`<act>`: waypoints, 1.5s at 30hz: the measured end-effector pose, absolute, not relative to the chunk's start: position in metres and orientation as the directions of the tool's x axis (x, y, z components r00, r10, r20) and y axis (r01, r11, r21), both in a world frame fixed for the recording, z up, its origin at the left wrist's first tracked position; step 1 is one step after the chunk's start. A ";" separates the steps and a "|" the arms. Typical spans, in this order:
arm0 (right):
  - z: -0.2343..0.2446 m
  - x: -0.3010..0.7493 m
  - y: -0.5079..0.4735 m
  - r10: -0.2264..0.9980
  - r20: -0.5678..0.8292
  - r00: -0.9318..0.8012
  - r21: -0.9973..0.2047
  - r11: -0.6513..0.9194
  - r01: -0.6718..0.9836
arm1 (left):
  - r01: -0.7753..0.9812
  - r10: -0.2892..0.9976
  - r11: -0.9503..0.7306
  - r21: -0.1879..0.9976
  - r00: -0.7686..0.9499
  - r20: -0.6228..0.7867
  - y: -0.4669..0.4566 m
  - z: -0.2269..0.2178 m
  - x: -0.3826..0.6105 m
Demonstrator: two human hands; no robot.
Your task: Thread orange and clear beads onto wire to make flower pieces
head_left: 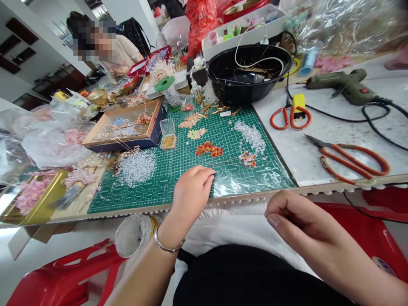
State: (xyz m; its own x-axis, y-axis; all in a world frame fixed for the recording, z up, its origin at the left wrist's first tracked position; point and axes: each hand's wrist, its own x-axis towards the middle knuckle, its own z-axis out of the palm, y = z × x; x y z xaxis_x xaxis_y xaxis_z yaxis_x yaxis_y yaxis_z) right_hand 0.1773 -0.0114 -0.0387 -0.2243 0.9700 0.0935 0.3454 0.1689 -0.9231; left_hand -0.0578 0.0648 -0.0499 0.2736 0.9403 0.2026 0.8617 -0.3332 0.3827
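Clock ref: left hand (193,187) is centre, 12 is straight ahead of the worker.
Left hand: fingertips pinched together at the front of the green cutting mat (181,157); can't tell from here if anything fine is between them.
Right hand (270,213): at 4, out in front of the desk (301,159), thumb and index nearly meeting; can't tell if it grips something.
Orange-red pieces (208,149): loose pile at 1, on the mat, near the left fingertips.
Beaded cluster (247,159): at 2, clear plus orange, on the mat, apart from that pile.
Clear beads (137,166): heap at 10, second heap between 1 and 2.
Gold beads (168,141): at 11, small clear box, lid up.
Black bowl (242,91): at 1, beyond the mat.
Tools: orange-handled pliers (346,162) at 3, glue gun (353,86) at 2.
Co-worker (123,53): at 11, light top.
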 end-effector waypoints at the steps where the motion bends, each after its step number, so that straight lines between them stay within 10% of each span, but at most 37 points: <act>1: -0.038 0.177 -0.011 0.971 0.103 -0.214 -0.920 0.175 0.352 | 0.867 0.941 -0.334 0.370 0.280 0.191 0.066 -0.051 -0.058; 9: -0.038 0.176 -0.011 0.978 0.057 -0.200 -0.916 0.131 0.379 | 0.863 0.932 -0.361 0.354 0.349 0.099 0.067 -0.038 -0.057; 12: -0.038 0.177 -0.013 0.978 0.063 -0.199 -0.922 0.133 0.364 | 0.775 0.960 -0.260 0.576 0.273 0.066 0.060 -0.032 -0.053; 15: -0.036 0.178 -0.016 0.978 0.080 -0.192 -0.917 0.148 0.370 | 0.273 0.970 0.057 0.960 0.212 -0.117 0.048 -0.028 -0.041; 20: -0.026 0.179 -0.023 0.966 0.212 -0.146 -0.873 0.255 0.417 | -0.287 0.908 0.361 0.887 0.327 -0.264 0.027 -0.022 -0.017; 45: -0.003 0.172 -0.027 0.865 0.453 -0.215 -0.702 0.495 0.513 | -0.200 0.881 0.355 0.913 0.398 -0.256 -0.003 -0.015 -0.010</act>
